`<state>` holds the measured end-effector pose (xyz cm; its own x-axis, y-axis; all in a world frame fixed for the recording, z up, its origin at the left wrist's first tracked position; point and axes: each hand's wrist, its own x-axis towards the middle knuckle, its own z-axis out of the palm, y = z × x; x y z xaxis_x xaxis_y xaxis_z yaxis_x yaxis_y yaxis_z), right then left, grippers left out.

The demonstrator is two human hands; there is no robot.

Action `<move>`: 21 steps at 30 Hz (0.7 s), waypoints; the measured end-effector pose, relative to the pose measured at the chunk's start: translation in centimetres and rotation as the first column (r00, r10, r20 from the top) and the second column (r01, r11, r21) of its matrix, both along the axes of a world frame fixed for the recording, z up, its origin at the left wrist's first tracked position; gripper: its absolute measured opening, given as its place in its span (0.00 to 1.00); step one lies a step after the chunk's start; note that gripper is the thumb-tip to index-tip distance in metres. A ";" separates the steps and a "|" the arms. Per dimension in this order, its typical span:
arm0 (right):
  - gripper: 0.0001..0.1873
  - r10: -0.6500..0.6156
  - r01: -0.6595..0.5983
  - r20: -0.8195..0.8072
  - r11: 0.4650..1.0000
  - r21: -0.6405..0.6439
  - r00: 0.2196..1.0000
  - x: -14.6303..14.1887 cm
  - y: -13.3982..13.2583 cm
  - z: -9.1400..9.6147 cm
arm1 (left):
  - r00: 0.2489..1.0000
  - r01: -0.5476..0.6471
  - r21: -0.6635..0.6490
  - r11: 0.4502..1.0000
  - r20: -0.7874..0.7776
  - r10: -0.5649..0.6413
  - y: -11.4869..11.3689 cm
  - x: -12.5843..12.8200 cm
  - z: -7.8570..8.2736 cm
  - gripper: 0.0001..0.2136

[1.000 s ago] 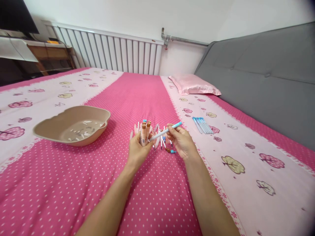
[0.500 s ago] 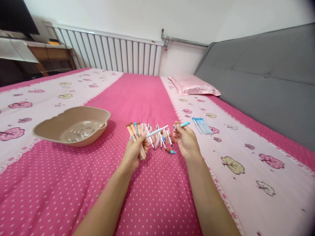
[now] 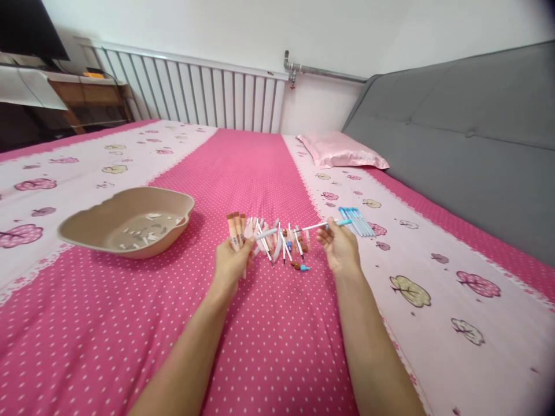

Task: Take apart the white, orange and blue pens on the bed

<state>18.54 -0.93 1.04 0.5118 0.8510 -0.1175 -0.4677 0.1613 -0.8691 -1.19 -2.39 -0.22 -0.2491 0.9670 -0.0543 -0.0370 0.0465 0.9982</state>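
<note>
My left hand [image 3: 232, 256] is closed around several pens with brown ends [image 3: 236, 222] pointing up. A pale blue pen barrel [image 3: 267, 233] sticks out to the right between its thumb and fingers. My right hand [image 3: 341, 247] pinches a thin white pen refill [image 3: 313, 226] with a bright blue end piece [image 3: 345, 222]. The refill's dark tip points left at the barrel, with a gap between them. Below and between the hands lies a loose pile of white refills and clear barrels [image 3: 277, 245]. Small brown and blue pen parts [image 3: 300, 267] lie in front of it.
A beige basin [image 3: 91, 228] holding small white pieces stands at left. Several blue pens [image 3: 357, 222] lie in a row beyond my right hand. A pink pillow [image 3: 342, 150] rests near the grey headboard [image 3: 455, 110]. A white radiator [image 3: 195, 92] is behind the bed.
My right hand has moved right with the blue end piece, and the refill now shows stretched out from it. My left hand has shifted slightly left and turned its bundle more upright.
</note>
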 end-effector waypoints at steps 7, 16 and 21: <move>0.12 0.287 -0.208 0.452 0.954 -0.217 0.844 -1.0 1.2 -3.7 | 0.999 -0.039 -0.006 0.999 -0.004 0.039 0.4 -0.4 -0.9 0.14; 0.12 0.314 -0.304 0.624 0.944 -0.127 0.716 -2.7 -0.7 -0.9 | 0.938 0.319 0.011 0.948 0.136 -0.317 -0.9 0.7 0.9 0.18; 0.14 0.624 -0.641 0.414 0.758 -0.118 0.662 -5.6 -2.3 0.4 | 0.807 0.559 0.007 0.829 0.227 -0.545 -1.8 0.7 1.3 0.13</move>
